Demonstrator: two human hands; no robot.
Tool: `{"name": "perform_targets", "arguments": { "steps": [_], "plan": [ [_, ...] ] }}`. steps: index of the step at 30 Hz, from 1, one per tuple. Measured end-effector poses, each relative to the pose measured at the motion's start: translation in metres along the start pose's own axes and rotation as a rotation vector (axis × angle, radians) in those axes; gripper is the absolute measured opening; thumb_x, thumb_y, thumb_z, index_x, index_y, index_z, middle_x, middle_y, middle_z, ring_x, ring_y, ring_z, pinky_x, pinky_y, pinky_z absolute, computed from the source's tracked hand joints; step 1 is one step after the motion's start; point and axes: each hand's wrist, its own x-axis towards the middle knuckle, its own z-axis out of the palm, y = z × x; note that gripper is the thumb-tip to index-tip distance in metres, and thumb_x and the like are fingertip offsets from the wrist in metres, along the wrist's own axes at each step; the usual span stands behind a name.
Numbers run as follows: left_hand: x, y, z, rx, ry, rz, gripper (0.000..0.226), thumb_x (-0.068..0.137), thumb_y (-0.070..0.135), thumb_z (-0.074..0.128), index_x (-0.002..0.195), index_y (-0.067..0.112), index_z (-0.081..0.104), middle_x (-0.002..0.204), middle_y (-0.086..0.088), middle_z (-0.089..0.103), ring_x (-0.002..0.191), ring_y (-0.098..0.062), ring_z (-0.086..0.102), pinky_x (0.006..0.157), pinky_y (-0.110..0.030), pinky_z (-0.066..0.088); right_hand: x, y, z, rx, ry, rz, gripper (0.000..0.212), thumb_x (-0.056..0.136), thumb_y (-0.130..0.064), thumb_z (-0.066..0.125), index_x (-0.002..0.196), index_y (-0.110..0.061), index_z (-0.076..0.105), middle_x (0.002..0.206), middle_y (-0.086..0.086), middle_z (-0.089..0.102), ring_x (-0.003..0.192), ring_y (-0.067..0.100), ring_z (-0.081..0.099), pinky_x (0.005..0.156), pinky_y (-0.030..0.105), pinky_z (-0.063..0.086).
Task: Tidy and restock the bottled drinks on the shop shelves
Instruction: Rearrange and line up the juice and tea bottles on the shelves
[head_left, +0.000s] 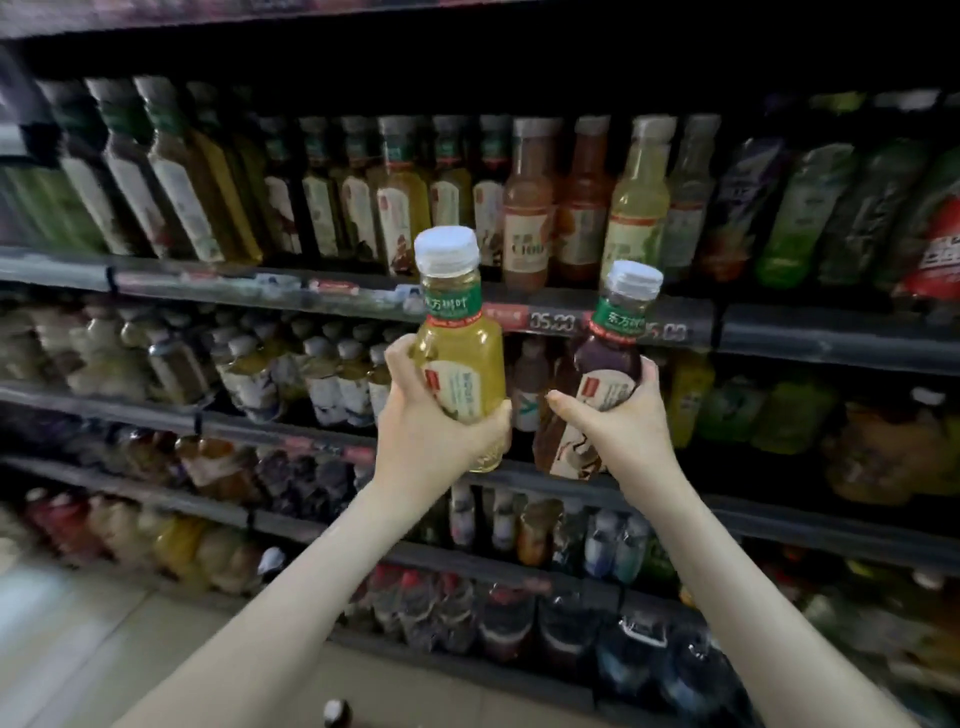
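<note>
Both hands are raised before the shelves, each gripping one bottle. Left hand (436, 421) holds the pale yellow tea bottle (462, 353) upright round its lower body; right hand (626, 423) holds the dark tea bottle (609, 364), slightly tilted — both white-capped. I note the two bottles near each other but apart, level with the price strip (553, 321) on the shelf rail (831, 338). Stocked bottles (395, 208) stand in rows behind.

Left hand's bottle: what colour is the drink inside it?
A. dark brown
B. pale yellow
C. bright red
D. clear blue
B: the left hand has its grip on the pale yellow bottle, while the dark brown bottle is held in the right hand.
</note>
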Motion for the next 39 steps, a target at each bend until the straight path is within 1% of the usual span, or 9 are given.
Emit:
{"name": "perform_targets", "arguments": {
  "steps": [4, 8, 12, 14, 17, 23, 28, 33, 39],
  "plan": [
    [-0.010, -0.030, -0.045, 0.010, -0.093, -0.085, 0.075, 0.063, 0.047, 0.079, 0.107, 0.047, 0.017, 0.103, 0.012, 0.053, 0.090, 0.006, 0.058, 0.066, -0.007, 0.046, -0.025, 0.004, 0.044, -0.013, -0.024, 0.094, 0.077, 0.063, -0.029, 0.089, 0.123, -0.027, 0.043, 0.106, -0.003, 0.064, 0.091, 0.005, 0.065, 0.073, 0.025, 0.054],
    [-0.007, -0.048, -0.063, 0.038, -0.172, -0.145, 0.077, 0.065, 0.044, 0.080, 0.109, 0.047, 0.017, 0.102, 0.015, 0.050, 0.091, -0.012, 0.060, 0.075, -0.030, 0.052, -0.030, -0.002, 0.069, -0.053, -0.054, 0.119, 0.083, 0.062, -0.031, 0.089, 0.128, -0.019, 0.041, 0.102, -0.006, 0.063, 0.088, 0.005, 0.064, 0.057, 0.012, 0.049],
    [0.006, -0.051, -0.063, 0.036, -0.161, -0.184, 0.078, 0.063, 0.045, 0.080, 0.106, 0.050, 0.015, 0.097, 0.015, 0.053, 0.081, 0.001, 0.059, 0.062, -0.012, 0.046, -0.015, -0.010, 0.080, -0.099, -0.096, 0.112, 0.085, 0.061, -0.035, 0.089, 0.129, -0.018, 0.040, 0.098, -0.005, 0.063, 0.086, 0.007, 0.065, 0.068, 0.029, 0.057],
    [0.013, -0.051, -0.062, 0.028, -0.129, -0.209, 0.078, 0.063, 0.045, 0.080, 0.102, 0.051, 0.014, 0.096, 0.017, 0.053, 0.077, 0.006, 0.059, 0.055, -0.007, 0.044, -0.007, -0.012, 0.083, -0.107, -0.127, 0.098, 0.080, 0.062, -0.035, 0.089, 0.125, -0.020, 0.042, 0.097, -0.007, 0.063, 0.081, 0.003, 0.065, 0.063, 0.024, 0.054],
    [0.022, -0.055, -0.063, 0.052, -0.088, -0.204, 0.078, 0.063, 0.044, 0.081, 0.102, 0.051, 0.013, 0.101, 0.011, 0.055, 0.083, 0.002, 0.058, 0.060, -0.008, 0.043, 0.005, -0.015, 0.092, -0.083, -0.162, 0.055, 0.075, 0.063, -0.030, 0.089, 0.121, -0.021, 0.043, 0.096, -0.008, 0.061, 0.074, -0.009, 0.063, 0.049, 0.009, 0.046],
    [0.040, -0.078, -0.084, 0.065, -0.041, -0.217, 0.082, 0.062, 0.044, 0.081, 0.114, 0.044, 0.019, 0.108, 0.004, 0.055, 0.093, -0.009, 0.060, 0.074, -0.022, 0.050, 0.017, -0.019, 0.130, -0.051, -0.194, 0.020, 0.076, 0.061, -0.033, 0.089, 0.121, -0.029, 0.042, 0.102, -0.013, 0.060, 0.088, 0.000, 0.061, 0.062, 0.013, 0.046],
    [0.073, -0.116, -0.117, 0.022, 0.029, -0.197, 0.081, 0.062, 0.042, 0.083, 0.114, 0.044, 0.021, 0.107, 0.010, 0.055, 0.091, 0.002, 0.058, 0.066, -0.008, 0.045, 0.034, -0.030, 0.178, 0.007, -0.135, -0.029, 0.078, 0.061, -0.032, 0.090, 0.123, -0.029, 0.043, 0.104, -0.013, 0.062, 0.090, 0.000, 0.063, 0.069, 0.015, 0.050],
    [0.119, -0.167, -0.167, -0.028, 0.071, -0.114, 0.078, 0.062, 0.042, 0.082, 0.113, 0.051, 0.023, 0.110, 0.014, 0.054, 0.098, 0.005, 0.056, 0.075, -0.009, 0.044, 0.050, -0.044, 0.245, 0.110, -0.033, -0.154, 0.069, 0.065, -0.024, 0.088, 0.114, -0.044, 0.043, 0.100, -0.021, 0.064, 0.090, -0.010, 0.062, 0.065, 0.006, 0.049],
    [0.183, -0.221, -0.220, -0.073, 0.064, -0.082, 0.076, 0.063, 0.039, 0.084, 0.112, 0.048, 0.027, 0.102, 0.016, 0.058, 0.091, 0.010, 0.058, 0.070, -0.010, 0.046, 0.080, -0.069, 0.322, 0.178, 0.124, -0.215, 0.078, 0.069, -0.021, 0.086, 0.132, -0.027, 0.040, 0.114, -0.009, 0.062, 0.097, -0.005, 0.063, 0.078, 0.010, 0.051]
  ]
}}
